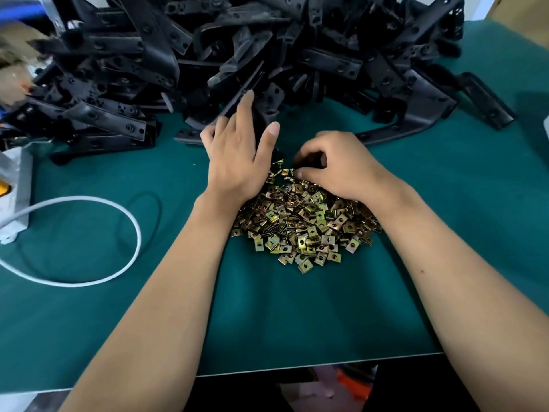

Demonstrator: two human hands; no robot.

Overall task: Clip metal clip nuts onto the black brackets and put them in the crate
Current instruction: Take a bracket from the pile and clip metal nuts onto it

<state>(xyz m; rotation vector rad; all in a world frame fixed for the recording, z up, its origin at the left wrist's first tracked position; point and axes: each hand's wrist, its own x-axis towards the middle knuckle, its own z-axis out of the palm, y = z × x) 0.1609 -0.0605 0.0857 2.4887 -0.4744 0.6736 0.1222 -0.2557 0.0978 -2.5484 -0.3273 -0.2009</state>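
Head view: left hand lies spread, fingers straight, touching the black brackets heaped just beyond both hands. Right hand is curled, fingertips pinching into the clip nuts piled beneath both wrists; whether it holds one cannot be told

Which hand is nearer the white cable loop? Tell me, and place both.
Left. The left hand is up and to the right of the white cable loop, reaching to the black brackets. The right hand is farther right, fingers curled over the clip nuts.
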